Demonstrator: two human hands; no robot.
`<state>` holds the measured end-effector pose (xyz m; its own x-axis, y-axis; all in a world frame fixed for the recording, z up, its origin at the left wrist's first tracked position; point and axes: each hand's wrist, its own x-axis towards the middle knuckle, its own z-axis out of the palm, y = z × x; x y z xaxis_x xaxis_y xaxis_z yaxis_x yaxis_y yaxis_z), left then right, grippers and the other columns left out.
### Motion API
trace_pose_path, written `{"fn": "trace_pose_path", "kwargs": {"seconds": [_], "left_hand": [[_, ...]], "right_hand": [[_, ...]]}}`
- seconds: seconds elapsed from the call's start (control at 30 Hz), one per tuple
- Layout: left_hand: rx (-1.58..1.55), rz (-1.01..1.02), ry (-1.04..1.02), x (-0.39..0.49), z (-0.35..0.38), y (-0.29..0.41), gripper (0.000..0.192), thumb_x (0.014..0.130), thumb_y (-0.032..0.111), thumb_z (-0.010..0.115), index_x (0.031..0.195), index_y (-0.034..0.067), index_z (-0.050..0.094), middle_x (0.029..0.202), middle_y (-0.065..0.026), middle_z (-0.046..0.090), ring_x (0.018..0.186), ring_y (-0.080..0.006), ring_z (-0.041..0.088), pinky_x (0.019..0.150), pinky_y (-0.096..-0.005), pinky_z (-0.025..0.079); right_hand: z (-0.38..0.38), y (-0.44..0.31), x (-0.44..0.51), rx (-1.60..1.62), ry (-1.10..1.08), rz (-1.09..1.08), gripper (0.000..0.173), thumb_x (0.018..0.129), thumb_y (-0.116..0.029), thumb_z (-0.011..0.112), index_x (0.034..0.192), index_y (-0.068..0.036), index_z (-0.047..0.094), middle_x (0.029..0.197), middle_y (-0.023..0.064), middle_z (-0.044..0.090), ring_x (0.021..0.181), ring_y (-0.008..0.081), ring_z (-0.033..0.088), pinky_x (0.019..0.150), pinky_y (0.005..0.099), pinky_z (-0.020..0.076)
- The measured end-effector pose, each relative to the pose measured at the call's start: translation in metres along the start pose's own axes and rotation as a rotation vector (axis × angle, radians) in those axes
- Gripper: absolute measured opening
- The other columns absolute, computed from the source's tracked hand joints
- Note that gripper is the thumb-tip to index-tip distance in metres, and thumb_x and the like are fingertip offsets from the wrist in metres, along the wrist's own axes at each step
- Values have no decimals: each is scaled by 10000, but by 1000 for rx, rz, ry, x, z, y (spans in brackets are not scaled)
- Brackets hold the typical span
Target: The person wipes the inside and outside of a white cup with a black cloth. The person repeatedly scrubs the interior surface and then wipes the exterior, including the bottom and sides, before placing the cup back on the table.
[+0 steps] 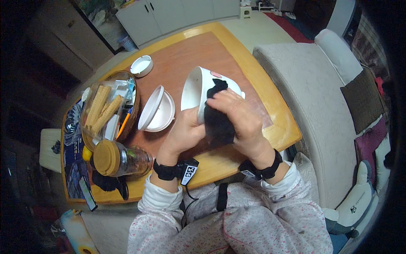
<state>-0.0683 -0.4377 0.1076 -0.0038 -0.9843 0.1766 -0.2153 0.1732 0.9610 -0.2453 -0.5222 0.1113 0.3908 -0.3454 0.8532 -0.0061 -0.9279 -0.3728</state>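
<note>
A white bowl-shaped container (192, 87) is tipped on its side above the table, its opening facing left. My left hand (187, 130) grips its near rim, thumb at the edge. My right hand (238, 114) presses a black cloth (219, 127) against the container's outer wall, where a pink mark shows. The cloth hangs down between my two hands, and part of it bunches up past my right fingers. Left of the container, a small white round box (165, 116) rests on the table with its lid (151, 109) tilted up.
On the wooden table (219, 158) a wicker basket (134, 104) holds a clear tray of wafer rolls (100, 104) and an orange pen. A white ashtray (141, 66), a jar with a tan lid (109, 157) and a phone (88, 193) are nearby. A sofa (298, 95) stands at right.
</note>
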Motion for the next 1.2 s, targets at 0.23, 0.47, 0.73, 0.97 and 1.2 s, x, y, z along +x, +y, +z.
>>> {"fn": "trace_pose_path", "kwargs": {"seconds": [0.23,0.47,0.73,0.97,1.2], "left_hand": [[64,-2,-34,0,5,3,218,976,72,715,1181,3,743,1079,-51,775,1000,-129,704,902,-310,561],[121,-12,-37,-3,0,5,222,937,95,722,1140,8,743,1027,-48,781,956,-132,706,855,-322,570],[30,42,-57,-3,-4,-5,181,950,59,701,1117,3,743,1028,-28,775,956,-103,693,848,-306,567],[44,9,-37,0,-2,-4,184,992,56,678,1153,-12,738,1095,-18,757,1017,-97,680,896,-282,547],[58,-48,-76,-3,-4,4,203,942,14,699,1138,16,751,1095,-25,767,1019,-115,689,897,-297,552]], "right_hand": [[-25,11,-17,-155,2,119,424,782,-69,832,1189,-43,715,1166,194,738,1145,382,716,1023,465,565],[0,-7,2,-21,17,65,411,778,12,771,1180,-35,705,1172,189,732,1168,375,710,985,447,569],[-5,-13,2,32,-53,-50,411,750,-18,785,1152,-5,702,1124,189,726,1095,387,723,992,475,580],[-29,1,-18,-51,-105,-4,450,771,-80,842,1199,-27,713,1159,173,741,1124,374,724,1017,488,571],[-4,-7,4,30,-76,-11,415,768,9,755,1178,7,691,1173,208,719,1135,411,702,1041,494,551]]}}
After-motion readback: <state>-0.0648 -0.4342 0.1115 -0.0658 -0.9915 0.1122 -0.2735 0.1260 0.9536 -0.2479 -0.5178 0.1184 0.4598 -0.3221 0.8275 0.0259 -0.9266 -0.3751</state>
